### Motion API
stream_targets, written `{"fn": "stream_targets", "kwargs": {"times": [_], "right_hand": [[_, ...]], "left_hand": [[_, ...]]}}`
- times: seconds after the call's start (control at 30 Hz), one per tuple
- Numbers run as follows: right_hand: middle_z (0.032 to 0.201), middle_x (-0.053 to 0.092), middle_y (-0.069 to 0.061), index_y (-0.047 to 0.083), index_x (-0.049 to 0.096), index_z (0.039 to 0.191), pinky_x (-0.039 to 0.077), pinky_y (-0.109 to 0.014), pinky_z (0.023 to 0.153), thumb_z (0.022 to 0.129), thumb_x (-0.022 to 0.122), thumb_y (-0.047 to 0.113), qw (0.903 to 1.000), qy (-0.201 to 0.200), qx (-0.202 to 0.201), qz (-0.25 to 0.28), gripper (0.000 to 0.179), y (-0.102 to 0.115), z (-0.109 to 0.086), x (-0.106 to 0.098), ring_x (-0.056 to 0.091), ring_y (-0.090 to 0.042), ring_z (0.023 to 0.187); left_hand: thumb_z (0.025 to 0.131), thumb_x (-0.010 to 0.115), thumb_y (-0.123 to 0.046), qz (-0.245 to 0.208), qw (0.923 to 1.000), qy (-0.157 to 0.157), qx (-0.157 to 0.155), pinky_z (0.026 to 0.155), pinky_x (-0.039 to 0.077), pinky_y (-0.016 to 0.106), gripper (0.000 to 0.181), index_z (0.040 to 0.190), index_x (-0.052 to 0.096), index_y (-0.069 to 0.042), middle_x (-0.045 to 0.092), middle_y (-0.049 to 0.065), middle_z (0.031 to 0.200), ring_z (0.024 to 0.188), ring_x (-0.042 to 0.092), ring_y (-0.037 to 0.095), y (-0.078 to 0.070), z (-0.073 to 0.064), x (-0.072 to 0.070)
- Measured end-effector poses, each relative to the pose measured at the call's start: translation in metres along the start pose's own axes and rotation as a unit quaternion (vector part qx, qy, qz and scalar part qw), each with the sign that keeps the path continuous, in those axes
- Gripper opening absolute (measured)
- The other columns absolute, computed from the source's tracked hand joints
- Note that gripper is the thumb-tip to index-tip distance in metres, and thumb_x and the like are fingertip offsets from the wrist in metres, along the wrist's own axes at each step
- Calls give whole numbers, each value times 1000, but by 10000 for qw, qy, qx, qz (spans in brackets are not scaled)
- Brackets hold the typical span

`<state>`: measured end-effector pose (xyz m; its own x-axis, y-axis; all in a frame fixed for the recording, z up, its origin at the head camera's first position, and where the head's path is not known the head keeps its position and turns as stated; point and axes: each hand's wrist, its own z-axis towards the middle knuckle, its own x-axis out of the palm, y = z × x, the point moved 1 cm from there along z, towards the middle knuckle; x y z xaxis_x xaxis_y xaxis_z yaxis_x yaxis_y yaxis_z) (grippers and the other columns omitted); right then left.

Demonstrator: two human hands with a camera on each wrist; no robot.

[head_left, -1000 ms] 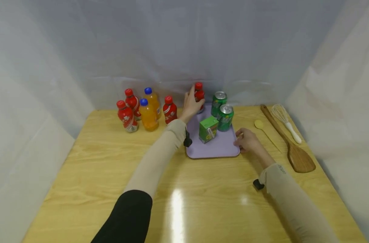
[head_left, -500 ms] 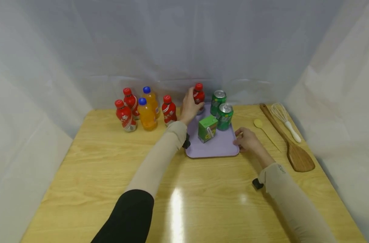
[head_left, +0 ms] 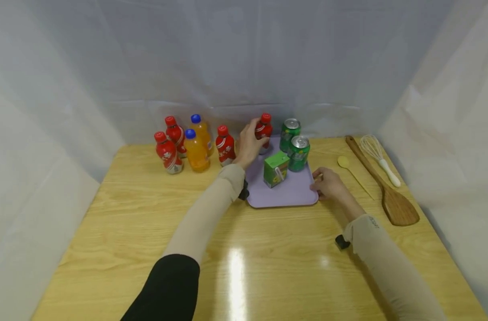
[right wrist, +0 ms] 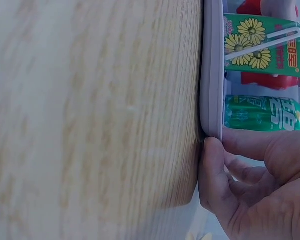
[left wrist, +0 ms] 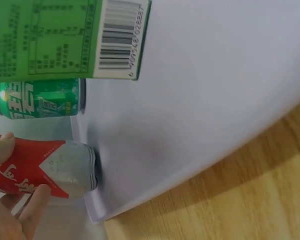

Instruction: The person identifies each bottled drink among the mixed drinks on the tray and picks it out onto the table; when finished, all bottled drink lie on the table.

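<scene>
My left hand [head_left: 249,145] holds a red drink bottle [head_left: 263,132], thumb and fingers round its upper body. The bottle stands upright at the back left corner of a lilac tray [head_left: 286,196]; in the left wrist view the bottle's pale base [left wrist: 82,170] is at the tray surface, though whether it bears weight there I cannot tell. My right hand [head_left: 328,183] pinches the tray's right rim near the front corner, thumb on top and fingers beneath in the right wrist view. On the tray are a green juice carton [head_left: 275,169] with a straw and two green soda cans [head_left: 298,154].
Left of the tray stand three red bottles [head_left: 169,153] and two orange drink bottles [head_left: 197,151] with blue caps. At right lie a yellow spoon [head_left: 343,162], a wooden turner [head_left: 398,209] and a whisk [head_left: 372,147]. A pale sheet [head_left: 244,67] hangs behind the table.
The red bottle in my left hand has come down and slightly towards me at the tray's back left corner. My right hand keeps its hold on the tray rim.
</scene>
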<state>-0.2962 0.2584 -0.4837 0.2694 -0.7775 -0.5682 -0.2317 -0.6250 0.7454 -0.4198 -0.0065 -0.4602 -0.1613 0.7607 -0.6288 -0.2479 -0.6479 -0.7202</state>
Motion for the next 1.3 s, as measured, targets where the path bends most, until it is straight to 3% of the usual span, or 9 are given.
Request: {"fn": "stream_targets", "kwargs": {"times": [0.27, 0.47, 0.53, 0.73, 1.0, 1.1, 1.3], "right_hand": [[104, 63, -18, -8, 49, 137, 63, -29, 65, 98, 66, 3, 9999, -6, -13, -99, 43, -1, -2, -2, 69, -19, 79], [104, 63, -19, -8, 49, 137, 63, -29, 64, 99, 65, 4, 9998, -31, -78, -162, 43, -1, -2, -2, 69, -18, 78], [103, 64, -19, -8, 49, 136, 62, -28, 64, 98, 66, 4, 9999, -31, -84, -147, 43, -1, -2, -1, 69, -18, 77], [101, 64, -18, -9, 49, 135, 62, -29, 63, 99, 66, 3, 9999, -4, -106, -99, 42, 0, -3, -1, 69, -18, 77], [99, 63, -17, -10, 49, 135, 62, -29, 62, 99, 65, 2, 9998, 18, -123, -126, 42, 4, -3, 1, 69, -17, 76], [100, 63, -17, -10, 49, 135, 62, -29, 62, 99, 66, 2, 9999, 20, -79, -117, 42, 5, -3, 2, 68, -17, 76], [102, 62, -18, -9, 49, 137, 62, -29, 63, 99, 66, 3, 9999, 19, 5, -128, 43, 6, -5, 1, 68, -18, 78]], "left_hand": [[91, 85, -32, -187, 9992, -347, 106, 107, 56, 42, 67, 149, 54, -25, 67, 5, 141, 126, 66, 24, -14, -5, -11], [91, 84, -37, -543, 9982, -251, 5, 100, 59, 38, 66, 149, 54, -29, 69, -1, 138, 118, 69, 18, -26, -11, -19], [91, 84, -37, -852, 9962, -184, -64, 99, 60, 37, 66, 149, 55, -30, 70, 0, 137, 116, 69, 17, -30, -13, -21], [91, 85, -25, -1901, 9816, -80, -140, 99, 62, 40, 64, 148, 56, -24, 68, 8, 136, 115, 71, 25, -37, -13, -26], [92, 83, -18, -2643, 9641, 93, -254, 80, 67, 40, 64, 149, 54, -23, 65, 13, 141, 119, 71, 30, -40, -15, -35], [93, 82, -15, -2914, 9559, 204, -291, 76, 67, 36, 65, 150, 53, -22, 64, 14, 144, 121, 70, 31, -41, -16, -39], [94, 80, -11, -3175, 9474, 314, -247, 71, 63, 25, 65, 152, 52, -18, 62, 16, 146, 124, 68, 32, -43, -16, -45]]}}
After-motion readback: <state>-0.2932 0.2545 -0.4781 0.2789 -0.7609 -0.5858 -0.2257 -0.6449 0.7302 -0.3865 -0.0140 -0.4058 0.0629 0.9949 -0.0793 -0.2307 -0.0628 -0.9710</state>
